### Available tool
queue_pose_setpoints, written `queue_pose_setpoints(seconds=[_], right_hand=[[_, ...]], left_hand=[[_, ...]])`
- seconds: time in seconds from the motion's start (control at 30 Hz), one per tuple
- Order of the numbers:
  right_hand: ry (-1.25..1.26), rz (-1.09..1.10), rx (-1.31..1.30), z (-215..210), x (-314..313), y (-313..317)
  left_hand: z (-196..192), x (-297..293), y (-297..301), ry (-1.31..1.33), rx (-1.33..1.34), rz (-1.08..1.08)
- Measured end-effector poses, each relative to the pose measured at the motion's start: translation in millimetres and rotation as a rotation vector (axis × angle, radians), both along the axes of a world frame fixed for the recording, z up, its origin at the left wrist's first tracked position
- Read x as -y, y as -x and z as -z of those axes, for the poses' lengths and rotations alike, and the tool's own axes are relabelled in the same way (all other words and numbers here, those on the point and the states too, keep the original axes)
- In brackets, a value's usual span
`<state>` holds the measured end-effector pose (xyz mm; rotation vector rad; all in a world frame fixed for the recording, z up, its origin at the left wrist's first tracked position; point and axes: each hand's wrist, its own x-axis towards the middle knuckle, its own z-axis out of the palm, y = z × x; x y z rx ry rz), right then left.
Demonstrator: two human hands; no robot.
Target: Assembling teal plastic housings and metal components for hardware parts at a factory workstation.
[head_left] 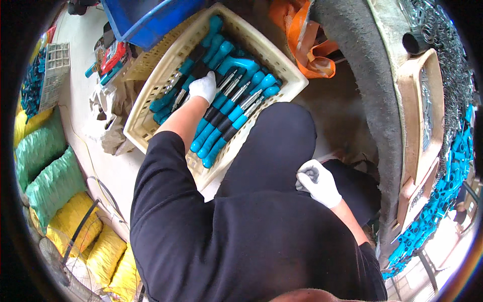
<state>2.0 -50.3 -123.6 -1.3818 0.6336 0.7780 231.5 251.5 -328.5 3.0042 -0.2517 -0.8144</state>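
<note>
My left hand [203, 88], in a white glove, reaches into a cream plastic crate [292, 75]. It is closed over one of the teal-and-black handled tools, its fingers partly hidden beneath the palm. Several such tools [214, 121] lie side by side in the crate, with bare silver shafts between teal grips and rounded teal ends. Just right of that hand is a curved teal handle [239, 63]. My right hand [319, 184], also white-gloved with grey on the fingers, rests by my right thigh. Its fingers are curled in, and nothing shows between them.
A blue bin [146, 22] stands beyond the crate. On the right, a bench with a grey padded edge [359, 75] carries a wooden tray [410, 121], metal pieces and teal parts [427, 221]. Green and yellow sacks [63, 186] line the left. An orange bag [307, 45] lies behind the crate.
</note>
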Motion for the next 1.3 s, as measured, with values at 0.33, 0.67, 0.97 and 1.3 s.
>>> queue_pose_setpoints(seconds=[0.33, 0.67, 0.97, 1.3], right_hand=[[0.007, -0.027, 0.029, 0, -1, 3], [0.048, -0.115, 0.174, 2, 5, 2], [0.142, -0.181, 0.232, 7, 6, 11], [0.303, -0.423, 0.396, -155, 76, 1]], left_hand=[[-6, 6, -4, -0.019, -0.050, -0.030], [1, 16, -23, -0.122, -0.165, 0.037], [13, 28, -42, -0.427, -0.363, 0.284], [-15, 10, -1, -0.223, -0.155, 0.073]])
